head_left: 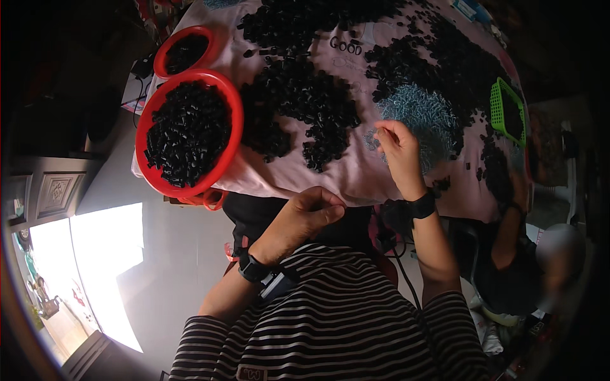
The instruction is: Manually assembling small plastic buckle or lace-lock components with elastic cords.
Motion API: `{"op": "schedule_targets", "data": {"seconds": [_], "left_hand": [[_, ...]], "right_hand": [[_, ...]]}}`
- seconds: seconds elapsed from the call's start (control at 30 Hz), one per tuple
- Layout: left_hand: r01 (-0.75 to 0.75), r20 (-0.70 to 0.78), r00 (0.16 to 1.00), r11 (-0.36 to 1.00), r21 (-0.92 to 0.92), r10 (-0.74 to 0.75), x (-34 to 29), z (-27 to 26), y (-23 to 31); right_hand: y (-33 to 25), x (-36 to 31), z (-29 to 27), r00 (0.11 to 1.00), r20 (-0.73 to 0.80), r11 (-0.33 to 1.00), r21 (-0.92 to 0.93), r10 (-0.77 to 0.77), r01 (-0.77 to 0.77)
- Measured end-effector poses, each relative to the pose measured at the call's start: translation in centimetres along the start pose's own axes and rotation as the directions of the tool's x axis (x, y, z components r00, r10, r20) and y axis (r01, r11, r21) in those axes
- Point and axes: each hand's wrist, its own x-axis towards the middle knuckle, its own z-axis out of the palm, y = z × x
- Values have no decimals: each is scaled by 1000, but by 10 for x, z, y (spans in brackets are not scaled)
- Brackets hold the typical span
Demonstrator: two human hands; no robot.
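My left hand (308, 216) hovers at the near edge of the table with its fingertips pinched together; whether something small sits between them is hidden. My right hand (397, 149) reaches onto the pink cloth (356, 174) and pinches at the edge of a pile of small silvery-blue metal parts (422, 117). Heaps of small black plastic pieces (298, 105) cover the cloth ahead of both hands. A large red round basket (190, 130) full of the same black pieces stands at the left, overhanging the table edge.
A smaller red basket (184, 51) with black pieces sits behind the large one. A green mesh basket (507, 111) stands at the right edge. Another person (527, 254) sits low at the right, an arm reaching up to the table. Bright floor shows at lower left.
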Motion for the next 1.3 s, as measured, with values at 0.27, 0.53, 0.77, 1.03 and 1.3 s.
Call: {"op": "schedule_targets", "data": {"seconds": [0.27,0.53,0.77,1.03,1.3], "left_hand": [[-96,227,972,982,161,58,26,48,-8],[-254,53,967,935,246,249,40,62,-24],[-220,9,973,914,340,231,30,72,-12],[-157,90,987,872,464,130,22,69,4],[-161,-147,979,975,-150,139,33,11,24]], "right_hand": [[-29,23,12,997,-54,982,181,56,-45],[-25,20,25,993,-110,996,89,37,-27],[-32,17,22,767,132,526,-654,-628,543],[-17,11,11,946,-8,908,-285,-323,307],[8,-16,-3,986,39,933,-318,-165,168]]}}
